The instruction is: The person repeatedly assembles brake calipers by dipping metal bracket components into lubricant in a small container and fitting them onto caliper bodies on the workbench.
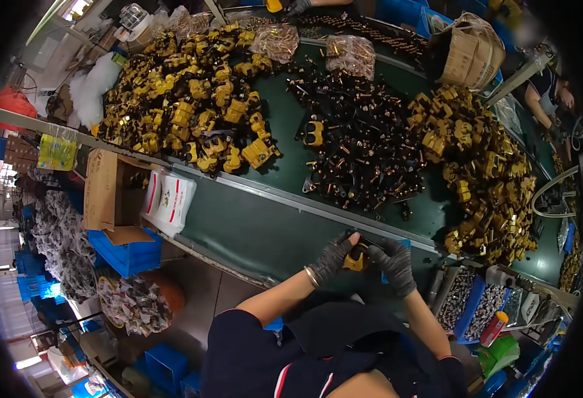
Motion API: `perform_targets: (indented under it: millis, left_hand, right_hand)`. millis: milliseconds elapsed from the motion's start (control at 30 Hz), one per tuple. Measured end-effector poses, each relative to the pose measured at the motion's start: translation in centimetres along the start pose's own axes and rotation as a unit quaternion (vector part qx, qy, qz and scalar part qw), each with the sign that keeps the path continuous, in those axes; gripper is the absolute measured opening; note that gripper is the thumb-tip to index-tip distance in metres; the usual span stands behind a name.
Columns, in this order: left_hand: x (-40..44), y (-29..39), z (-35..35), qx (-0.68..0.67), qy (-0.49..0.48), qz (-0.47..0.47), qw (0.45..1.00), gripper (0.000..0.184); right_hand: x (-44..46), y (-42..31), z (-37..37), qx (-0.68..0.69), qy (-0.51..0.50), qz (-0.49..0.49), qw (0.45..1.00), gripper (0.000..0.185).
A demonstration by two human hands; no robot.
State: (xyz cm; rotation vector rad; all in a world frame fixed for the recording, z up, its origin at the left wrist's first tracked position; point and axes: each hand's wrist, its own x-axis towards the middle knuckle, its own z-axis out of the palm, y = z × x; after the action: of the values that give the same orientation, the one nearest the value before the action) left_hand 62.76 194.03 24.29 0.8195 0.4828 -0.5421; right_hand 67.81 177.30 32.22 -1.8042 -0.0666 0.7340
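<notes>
Head view: gray-gloved fingers of the left hand (332, 259) and right hand (395, 267) curl closed around a blocky yellow part (356, 261), over the smooth green bench (251, 222). Beyond the fingers sprawl spiky black pieces (364, 132); rightward, chunky yellow lumps (494, 192).

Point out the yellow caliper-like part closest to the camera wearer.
The yellow caliper-like part held between the gloved left hand and right hand; the yellow heaps lie beyond the metal rail, untouched by either.
</notes>
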Motion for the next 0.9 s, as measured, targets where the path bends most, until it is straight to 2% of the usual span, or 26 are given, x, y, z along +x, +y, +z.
perform_targets:
  millis: [33, 67, 100, 133, 167, 200, 233, 267, 300, 333, 367, 400, 467, 500, 533, 600, 633, 700, 733, 767, 800, 833, 867, 900]
  left_hand:
    - [0.0, 0.0, -0.5, -0.034, 0.040, -0.039, 0.998, 0.038]
    - [0.7, -0.5, -1.4, -0.091, 0.059, -0.017, 0.994, 0.038]
    - [0.6, 0.9, -1.7, -0.076, 0.067, 0.034, 0.994, 0.040]
    - [0.6, 3.0, -2.8, -0.060, 0.074, 0.085, 0.992, 0.041]
    - [1.7, 4.6, -6.0, -0.105, 0.052, 0.113, 0.987, 0.042]
    - [2.9, 6.9, -9.5, -0.149, 0.030, 0.141, 0.978, 0.043]
    - [2.8, 10.9, -10.6, -0.188, 0.055, 0.249, 0.949, 0.047]
    - [1.8, 16.7, -10.2, -0.115, 0.049, 0.337, 0.933, 0.049]
    - [2.3, 19.9, -16.3, -0.101, 0.159, 0.335, 0.923, 0.057]
    - [0.2, 24.6, -14.9, -0.118, 0.259, 0.366, 0.886, 0.061]
    - [0.5, 28.7, -18.3, -0.106, 0.348, 0.394, 0.844, 0.061]
    - [1.3, 33.2, -27.6, -0.113, 0.336, 0.367, 0.860, 0.061]
    - [-0.5, 39.4, -27.1, -0.157, 0.386, 0.407, 0.813, 0.063]
    - [-0.1, 43.9, -35.0, -0.119, 0.371, 0.388, 0.835, 0.062]
    - [-1.1, 45.0, -35.7, -0.083, 0.298, 0.412, 0.857, 0.061]
    - [-2.0, 45.6, -32.9, -0.197, 0.319, 0.447, 0.812, 0.065]
    - [-2.0, 45.7, -30.5, -0.248, 0.351, 0.422, 0.799, 0.068]
    - [-1.9, 45.7, -33.4, -0.279, 0.316, 0.373, 0.827, 0.075]
    - [-1.4, 46.8, -37.4, -0.260, 0.245, 0.349, 0.866, 0.079]
    - [-0.9, 45.6, -34.7, -0.179, 0.334, 0.405, 0.832, 0.082]
    - [-1.0, 44.5, -32.2, -0.148, 0.357, 0.415, 0.824, 0.082]
    - [-1.3, 43.5, -29.6, -0.116, 0.377, 0.427, 0.814, 0.082]
    - [-1.4, 42.3, -27.5, -0.082, 0.401, 0.437, 0.801, 0.079]
    - [-1.5, 42.6, -29.3, -0.036, 0.398, 0.437, 0.806, 0.075]
  right_hand:
    - [0.4, -0.2, 0.4, -0.054, 0.010, -0.012, 0.998, 0.032]
    - [1.3, 0.2, 0.4, -0.073, -0.035, 0.041, 0.996, 0.046]
    - [2.3, 0.4, 0.7, -0.072, -0.031, 0.044, 0.996, 0.046]
    - [3.3, 0.4, 1.2, -0.041, -0.037, -0.036, 0.998, 0.057]
    - [4.1, 0.4, 1.4, -0.010, -0.043, -0.118, 0.992, 0.068]
    - [4.6, 0.6, 1.1, -0.007, -0.037, -0.118, 0.992, 0.068]
    - [4.9, 1.0, 0.3, -0.019, -0.007, -0.161, 0.987, 0.078]
    - [4.8, 1.6, -0.5, -0.032, 0.025, -0.200, 0.979, 0.087]
    - [4.6, 2.5, -1.6, -0.031, 0.037, -0.194, 0.980, 0.087]
    - [4.2, 3.6, -2.8, -0.010, 0.035, -0.142, 0.989, 0.083]
    - [3.6, 4.5, -3.6, 0.012, 0.038, -0.088, 0.995, 0.078]
    - [2.8, 5.1, -4.0, 0.012, 0.060, -0.075, 0.995, 0.078]
    - [0.6, 6.4, -5.1, -0.001, 0.026, 0.024, 0.999, 0.069]
    - [-0.5, 5.8, -5.3, -0.037, 0.020, 0.070, 0.997, 0.058]
    - [-1.0, 6.8, -5.3, -0.031, 0.042, 0.093, 0.994, 0.058]
    - [-1.3, 9.5, -5.0, 0.012, 0.020, 0.055, 0.998, 0.053]
    - [-1.3, 9.7, -4.9, 0.015, 0.034, 0.067, 0.997, 0.053]
    - [-0.7, 9.6, -4.9, -0.081, 0.042, 0.081, 0.993, 0.052]
    - [-0.1, 9.0, -5.0, -0.080, 0.051, 0.087, 0.992, 0.052]
    - [0.6, 8.1, -5.2, -0.177, 0.038, 0.095, 0.979, 0.049]
    - [1.4, 7.5, -5.1, -0.270, 0.022, 0.101, 0.957, 0.047]
    - [2.3, 7.4, -5.0, -0.267, 0.026, 0.105, 0.958, 0.047]
    - [3.1, 7.2, -5.1, -0.308, 0.035, 0.062, 0.949, 0.042]
    - [3.8, 7.1, -5.5, -0.350, 0.046, 0.022, 0.935, 0.039]
